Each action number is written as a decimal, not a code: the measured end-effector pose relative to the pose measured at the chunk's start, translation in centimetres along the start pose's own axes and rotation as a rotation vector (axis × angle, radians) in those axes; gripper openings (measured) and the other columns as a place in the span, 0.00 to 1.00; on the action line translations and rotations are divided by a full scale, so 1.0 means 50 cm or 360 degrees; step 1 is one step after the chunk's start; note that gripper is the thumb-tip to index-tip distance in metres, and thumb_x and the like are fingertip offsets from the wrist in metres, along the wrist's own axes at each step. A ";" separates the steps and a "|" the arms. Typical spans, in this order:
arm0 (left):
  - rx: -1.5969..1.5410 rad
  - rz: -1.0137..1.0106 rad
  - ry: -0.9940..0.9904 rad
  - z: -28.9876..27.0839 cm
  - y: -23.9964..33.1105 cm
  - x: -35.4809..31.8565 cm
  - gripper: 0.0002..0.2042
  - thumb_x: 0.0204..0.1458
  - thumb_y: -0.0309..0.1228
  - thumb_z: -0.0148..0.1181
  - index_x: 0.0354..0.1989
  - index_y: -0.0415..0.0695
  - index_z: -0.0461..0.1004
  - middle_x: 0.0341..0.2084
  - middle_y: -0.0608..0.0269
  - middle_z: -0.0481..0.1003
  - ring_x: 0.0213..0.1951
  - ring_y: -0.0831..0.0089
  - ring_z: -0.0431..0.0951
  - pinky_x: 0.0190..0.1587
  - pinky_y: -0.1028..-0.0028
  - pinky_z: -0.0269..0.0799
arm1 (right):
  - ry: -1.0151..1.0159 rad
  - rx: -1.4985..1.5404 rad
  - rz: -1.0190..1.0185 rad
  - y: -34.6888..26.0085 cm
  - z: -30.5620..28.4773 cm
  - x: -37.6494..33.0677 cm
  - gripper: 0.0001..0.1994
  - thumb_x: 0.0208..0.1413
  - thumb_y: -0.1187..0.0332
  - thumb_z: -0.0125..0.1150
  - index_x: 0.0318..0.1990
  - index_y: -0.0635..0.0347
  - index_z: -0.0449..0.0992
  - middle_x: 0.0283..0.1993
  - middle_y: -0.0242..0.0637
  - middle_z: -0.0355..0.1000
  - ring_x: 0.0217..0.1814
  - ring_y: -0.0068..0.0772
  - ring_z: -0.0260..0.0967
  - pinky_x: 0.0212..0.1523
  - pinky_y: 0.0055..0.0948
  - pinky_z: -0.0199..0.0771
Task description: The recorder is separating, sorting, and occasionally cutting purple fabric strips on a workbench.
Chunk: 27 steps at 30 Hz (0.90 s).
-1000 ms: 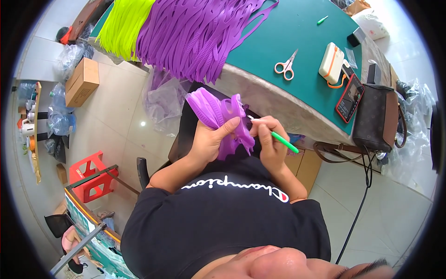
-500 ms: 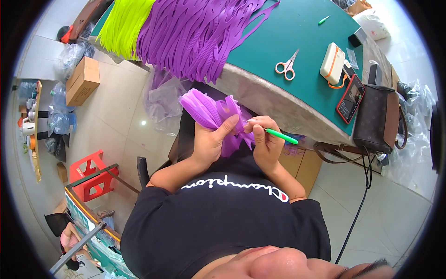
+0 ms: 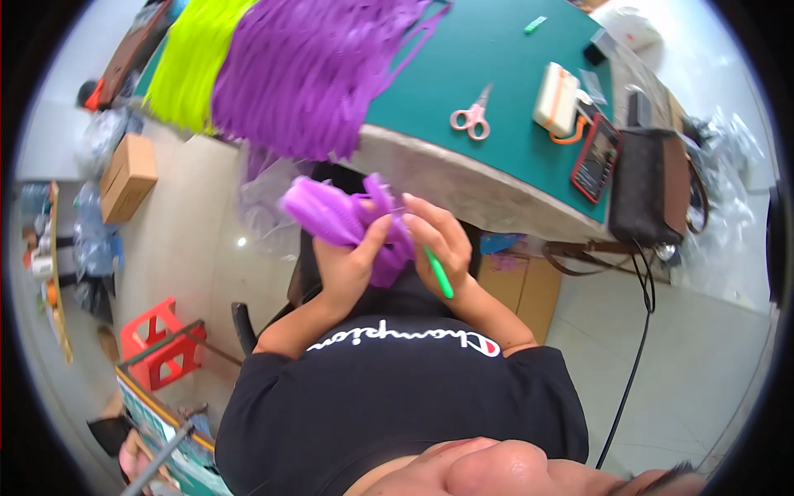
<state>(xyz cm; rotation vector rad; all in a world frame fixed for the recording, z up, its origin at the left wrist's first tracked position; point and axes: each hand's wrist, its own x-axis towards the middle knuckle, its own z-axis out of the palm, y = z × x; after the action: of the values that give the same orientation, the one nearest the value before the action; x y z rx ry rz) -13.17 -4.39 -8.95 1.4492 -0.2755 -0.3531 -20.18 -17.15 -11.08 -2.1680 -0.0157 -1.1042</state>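
My left hand (image 3: 346,269) is closed round a folded bundle of purple rubbery straps (image 3: 321,208), held in front of my body below the table edge. Part of the bundle hangs under the fingers. In my right hand (image 3: 447,236) is a slim tool with a green handle (image 3: 439,273), its handle end slanting down toward me; its tip cannot be made out. The right fingertips meet the straps beside my left thumb. On the green table (image 3: 434,99) lies a thick spread of purple straps (image 3: 294,78), with lime-yellow straps (image 3: 190,66) to its left.
Pink-handled scissors (image 3: 471,121), a cream case (image 3: 556,101), a red-edged phone (image 3: 597,157) and a small green piece (image 3: 535,25) lie on the table. A brown bag (image 3: 649,186) stands at its right end. A red stool (image 3: 163,343) and a cardboard box (image 3: 130,176) are left.
The green-handled tool has swung from pointing right to pointing down toward me as my right hand turned. The view has shifted, so the table items sit further left.
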 end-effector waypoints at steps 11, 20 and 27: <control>0.0041 0.0164 0.0282 -0.115 -0.017 0.078 0.08 0.52 0.20 0.61 0.41 0.33 0.73 0.29 0.61 0.76 0.28 0.73 0.78 0.33 0.74 0.76 | 0.0683 -0.0510 -0.0131 0.102 -0.173 0.035 0.09 0.67 0.70 0.40 0.47 0.65 0.65 0.46 0.61 0.72 0.39 0.44 0.76 0.41 0.34 0.79; -0.0400 -0.0015 0.0513 -0.173 0.007 0.108 0.10 0.54 0.27 0.60 0.41 0.36 0.72 0.25 0.61 0.74 0.21 0.77 0.72 0.24 0.76 0.74 | 0.0975 -0.0692 -0.0371 0.095 -0.208 0.067 0.11 0.68 0.68 0.36 0.46 0.66 0.62 0.41 0.64 0.72 0.35 0.45 0.76 0.33 0.34 0.79; -0.0782 -0.0342 0.0194 -0.155 0.009 0.093 0.10 0.56 0.33 0.57 0.37 0.39 0.73 0.27 0.54 0.78 0.17 0.80 0.69 0.17 0.79 0.68 | 0.0816 -0.0433 -0.0178 0.093 -0.169 0.072 0.09 0.67 0.70 0.40 0.47 0.67 0.63 0.41 0.63 0.73 0.37 0.44 0.77 0.37 0.32 0.77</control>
<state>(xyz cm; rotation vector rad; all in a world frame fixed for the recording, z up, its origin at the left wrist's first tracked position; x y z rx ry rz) -5.83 0.91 -9.45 1.0097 0.0677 -0.4675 -22.42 -26.65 -7.84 -2.0654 0.2600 -1.7859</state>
